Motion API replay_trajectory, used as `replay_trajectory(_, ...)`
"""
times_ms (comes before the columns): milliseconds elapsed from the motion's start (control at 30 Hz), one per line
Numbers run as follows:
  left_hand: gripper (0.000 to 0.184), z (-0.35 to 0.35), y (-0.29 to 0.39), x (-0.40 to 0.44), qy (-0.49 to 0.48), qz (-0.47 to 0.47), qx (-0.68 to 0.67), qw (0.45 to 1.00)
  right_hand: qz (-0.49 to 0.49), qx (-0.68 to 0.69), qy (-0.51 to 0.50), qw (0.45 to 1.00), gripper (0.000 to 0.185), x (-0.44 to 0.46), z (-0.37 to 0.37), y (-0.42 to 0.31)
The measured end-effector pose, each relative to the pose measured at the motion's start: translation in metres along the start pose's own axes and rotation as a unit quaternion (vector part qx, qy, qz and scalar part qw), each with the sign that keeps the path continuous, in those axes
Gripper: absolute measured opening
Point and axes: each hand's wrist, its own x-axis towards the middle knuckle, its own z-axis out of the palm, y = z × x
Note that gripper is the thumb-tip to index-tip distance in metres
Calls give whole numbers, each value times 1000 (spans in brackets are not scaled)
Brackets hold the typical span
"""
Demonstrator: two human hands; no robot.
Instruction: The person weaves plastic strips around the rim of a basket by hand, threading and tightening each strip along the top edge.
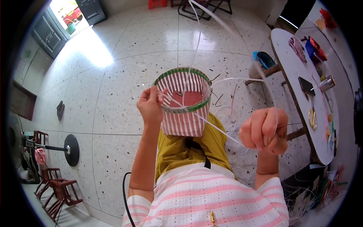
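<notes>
A woven basket [184, 125] with red and white stripes and a green rim stands upright on my lap. At the left side of its rim is my left hand [152, 102], its thumb and fingers pinched on a clear plastic strip. Out to the right of the basket, my right hand [264, 130] is raised in a fist round the same kind of strip. One white stretch of strip [217, 126] runs taut from the basket's front to this fist. Other loops of strip [238, 79] arch above the basket and to its right.
At the right stands a long white table [293, 77] with a phone [306, 86], gold-handled scissors [312, 118] and a glass jar [327, 83]. A bin [261, 63] is beside it. A round black stand base [71, 150] and small wooden chairs [63, 191] are at the left.
</notes>
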Motion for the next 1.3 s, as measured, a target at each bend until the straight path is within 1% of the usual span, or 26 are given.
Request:
replay_trajectory(33,9,1,0,-2,0,-1,0,1000,4,3,0,1000,32,0,-1,0)
replay_trajectory(100,18,13,2,-9,90,4,-89,992,12,10,8,1000,31,1,-1,1)
replay_trajectory(133,30,13,0,-16,-18,20,-94,995,20,17,17,1000,31,2,-1,2)
replay_trajectory(167,30,17,1,-23,-19,19,-94,995,19,16,18,1000,31,4,-2,2)
replay_trajectory(200,31,23,5,-31,-90,67,62,992,13,14,18,1000,28,6,-2,1)
replay_trajectory(233,32,26,7,-40,-160,113,216,957,6,13,18,1000,25,9,-3,1)
replay_trajectory(267,26,23,9,-49,-190,128,352,908,5,12,19,1000,25,13,-4,3)
replay_trajectory(300,26,18,8,-53,-191,128,352,907,-31,0,26,999,20,17,-3,6)
replay_trajectory(333,22,12,7,-56,-229,205,475,825,-66,-11,32,997,16,22,-4,9)
replay_trajectory(367,18,7,6,-58,-261,277,584,717,-67,-11,33,997,16,28,-5,10)
replay_trajectory(400,21,7,4,-63,-247,273,571,734,-76,-31,24,996,15,35,-6,10)
replay_trajectory(467,25,7,6,-68,-263,274,568,731,-85,-55,19,995,15,48,-5,10)
replay_trajectory(533,29,7,4,-74,-276,273,565,728,-84,-114,61,988,13,67,2,12)
replay_trajectory(600,40,5,-8,-77,-248,304,573,720,-57,-135,48,988,11,91,3,18)
replay_trajectory(633,40,3,-11,-77,-249,306,574,718,-29,-155,35,987,10,105,4,22)
replay_trajectory(767,38,2,-16,-76,-240,319,574,715,-14,-212,31,977,7,155,8,56)
replay_trajectory(833,35,4,-15,-76,-235,324,565,721,13,-252,62,966,10,173,7,75)
replay_trajectory(867,34,5,-15,-78,-230,325,555,730,11,-252,63,966,10,181,4,84)
replay_trajectory(933,33,6,-15,-78,-227,325,545,739,54,-223,88,969,14,190,-4,99)
replay_trajectory(967,33,5,-15,-79,-223,320,535,749,55,-224,89,969,14,187,-9,104)
replay_trajectory(1033,33,5,-15,-78,-218,315,524,760,106,-224,104,963,19,177,-18,105)
replay_trajectory(1067,33,6,-14,-76,-214,310,518,768,117,-294,97,944,19,164,-20,101)
replay_trajectory(1133,33,6,-11,-76,-203,301,511,779,115,-368,68,920,13,126,-34,104)
replay_trajectory(1200,33,8,-8,-75,-204,279,516,784,55,-556,-8,829,6,78,-43,102)
replay_trajectory(1267,32,9,-8,-72,-202,281,513,786,19,-541,-77,838,12,33,-52,112)
replay_trajectory(1300,32,9,-9,-71,-207,286,509,785,22,-539,-80,838,12,18,-49,121)
